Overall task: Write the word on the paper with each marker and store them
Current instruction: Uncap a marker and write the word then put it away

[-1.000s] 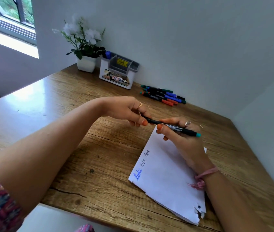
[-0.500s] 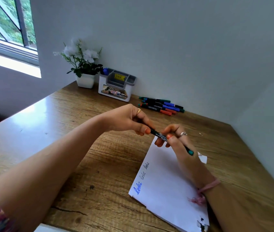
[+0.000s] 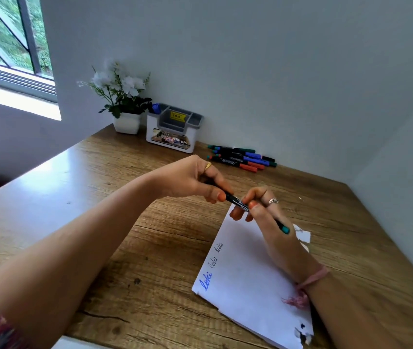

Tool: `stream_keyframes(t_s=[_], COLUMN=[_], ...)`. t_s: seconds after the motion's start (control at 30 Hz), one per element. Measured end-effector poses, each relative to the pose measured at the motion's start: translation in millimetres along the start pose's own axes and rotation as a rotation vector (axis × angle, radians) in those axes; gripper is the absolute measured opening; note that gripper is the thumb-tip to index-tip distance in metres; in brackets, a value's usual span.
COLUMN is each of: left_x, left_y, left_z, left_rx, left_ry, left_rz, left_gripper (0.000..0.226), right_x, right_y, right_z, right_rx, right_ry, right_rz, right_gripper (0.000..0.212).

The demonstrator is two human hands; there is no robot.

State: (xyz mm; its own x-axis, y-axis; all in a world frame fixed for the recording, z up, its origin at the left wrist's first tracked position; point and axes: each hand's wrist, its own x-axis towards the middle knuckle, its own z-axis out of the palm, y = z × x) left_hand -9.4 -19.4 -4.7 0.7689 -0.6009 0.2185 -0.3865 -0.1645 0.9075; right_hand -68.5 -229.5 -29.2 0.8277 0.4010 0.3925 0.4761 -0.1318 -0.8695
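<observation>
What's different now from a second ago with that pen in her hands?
The marker, level a second ago, now tilts with its teal end down toward the paper. The right hand has turned with it. The left hand still pinches the other end. The words on the paper and the marker pile are unchanged.

- Single head-worn wide-angle view, looking forward and down across a brown wood-grain desk (image 3: 99, 222) toward a pale grey wall corner.
- Close on both forearms, reaching in from the lower edge and meeting mid-frame over a white sheet of paper (image 3: 245, 278).
- Tilted horizon; window (image 3: 11, 46) at upper left.
- No second view.
</observation>
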Motion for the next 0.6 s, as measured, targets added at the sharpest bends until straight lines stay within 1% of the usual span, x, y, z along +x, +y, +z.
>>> stream_keyframes(t_s=[0.03,0.1,0.13,0.17,0.23,0.3,0.33,0.4,0.47,0.6], left_x=[-0.2,-0.7,-1.2,-2.2,-5.1,-7.8,-8.6,-8.9,-8.7,-9.8], left_y=[-0.7,-2.2,-2.6,-1.9,1.4,4.1,5.0,5.2,5.3,6.1], left_z=[0.1,-1.9,-4.9,-8.8,-17.8,-26.5,-30.7,-38.7,-47.7,-71.3], left_rx=[-0.016,-0.097,-0.149,-0.2,-0.32,-0.483,-0.563,-0.651,-0.62,-0.374], left_ry=[0.0,0.024,0.046,0.076,0.181,0.33,0.401,0.532,0.662,1.023], left_rz=[0.002,-0.005,-0.009,-0.013,-0.011,0.012,0.034,0.086,0.133,0.255], left_gripper=[0.021,0.025,0.027,0.03,0.034,0.031,0.029,0.025,0.026,0.032], right_x=[0.9,4.6,7.0,8.9,11.0,11.0,11.0,10.5,10.0,8.6], right_y=[-1.0,-3.4,-4.8,-5.1,-0.2,11.3,16.8,23.3,25.5,30.1], right_z=[0.1,-1.8,-3.8,-6.3,-12.5,-16.6,-17.0,-15.7,-13.9,-12.9], right_rx=[-0.012,-0.007,-0.009,-0.043,-0.3,-0.64,-0.759,-0.858,-0.919,-0.968], right_ry=[-0.008,-0.023,-0.038,-0.055,-0.048,-0.033,-0.04,-0.084,-0.136,-0.136], right_rz=[0.002,0.022,0.033,0.047,0.065,0.065,0.07,0.088,0.113,0.121], right_gripper=[0.017,0.013,0.018,0.026,0.041,0.046,0.047,0.048,0.059,0.083])
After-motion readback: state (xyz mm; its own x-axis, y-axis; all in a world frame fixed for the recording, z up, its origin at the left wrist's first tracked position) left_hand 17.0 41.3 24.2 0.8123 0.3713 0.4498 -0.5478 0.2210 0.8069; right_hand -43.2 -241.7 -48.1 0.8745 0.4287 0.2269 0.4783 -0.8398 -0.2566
